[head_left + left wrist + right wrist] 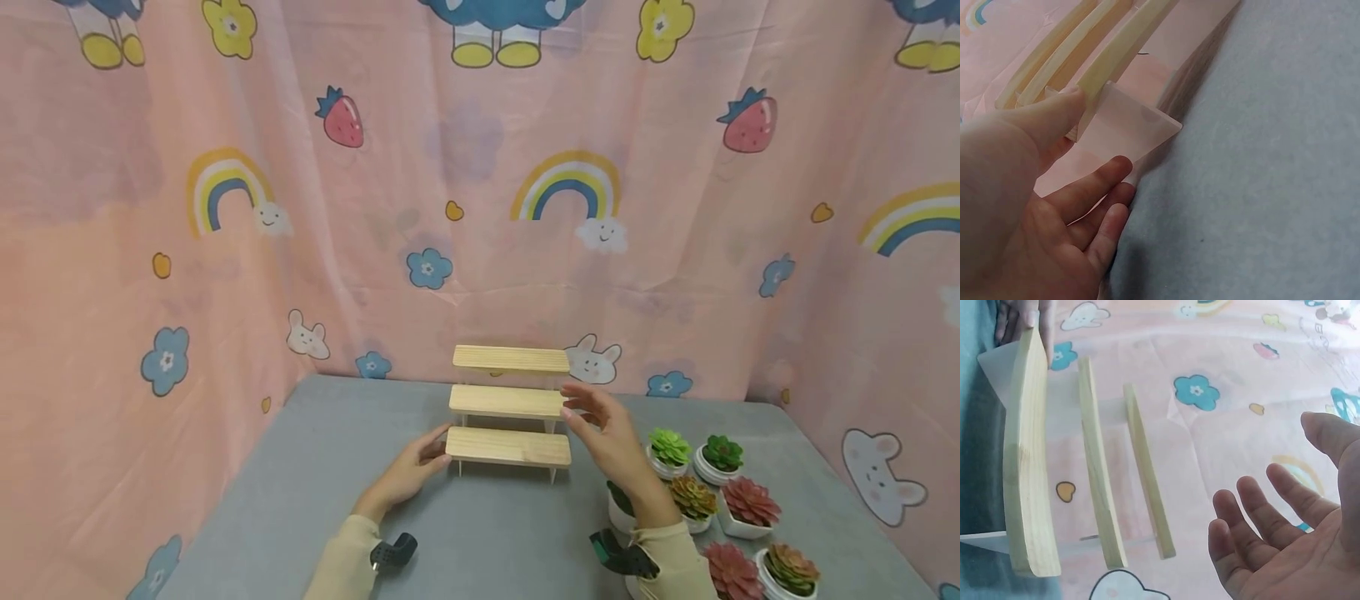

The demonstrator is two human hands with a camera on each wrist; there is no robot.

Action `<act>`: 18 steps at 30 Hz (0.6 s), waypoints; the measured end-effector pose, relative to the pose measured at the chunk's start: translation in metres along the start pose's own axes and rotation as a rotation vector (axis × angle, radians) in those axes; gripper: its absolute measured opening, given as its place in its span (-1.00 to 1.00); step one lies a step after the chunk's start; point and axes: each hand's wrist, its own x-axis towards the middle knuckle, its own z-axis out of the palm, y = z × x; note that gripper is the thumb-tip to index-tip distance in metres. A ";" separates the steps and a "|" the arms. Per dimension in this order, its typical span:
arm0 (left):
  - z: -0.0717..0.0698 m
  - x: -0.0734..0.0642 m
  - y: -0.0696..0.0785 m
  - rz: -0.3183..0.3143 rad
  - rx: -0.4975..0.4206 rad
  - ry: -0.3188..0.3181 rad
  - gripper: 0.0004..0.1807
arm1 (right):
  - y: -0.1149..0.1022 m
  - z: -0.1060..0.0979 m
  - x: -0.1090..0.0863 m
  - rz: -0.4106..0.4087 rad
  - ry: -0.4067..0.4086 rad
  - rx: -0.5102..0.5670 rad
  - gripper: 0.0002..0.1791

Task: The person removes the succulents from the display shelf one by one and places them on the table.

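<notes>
A three-tier display stand [510,447] with pale wooden boards and translucent side supports [1132,119] stands on the grey table. At the left end of its lowest board, my left hand [408,471] pinches the board, thumb [1063,106] on its edge and part of the index finger hidden behind. The other fingers of that hand extend loosely by the side support. My right hand [603,429] is at the right end of the middle board, overlapping it in the head view. In the right wrist view its fingers [1260,506] are spread and relaxed, apart from the boards, holding nothing.
Several potted succulents, among them a bright green one [670,448] and a red one [750,502], crowd the right side of the grey table [480,533], some partly behind the right forearm. A pink patterned curtain [390,192] hangs behind the stand.
</notes>
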 end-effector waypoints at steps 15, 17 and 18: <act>0.000 -0.004 0.000 -0.005 -0.005 -0.011 -0.32 | 0.009 0.012 0.003 0.020 -0.007 0.039 -0.59; 0.000 -0.005 0.001 -0.005 -0.006 -0.011 -0.32 | 0.010 0.012 0.003 0.021 -0.009 0.038 -0.59; 0.000 -0.005 0.002 -0.004 -0.005 -0.011 -0.32 | 0.010 0.012 0.002 0.023 -0.010 0.038 -0.59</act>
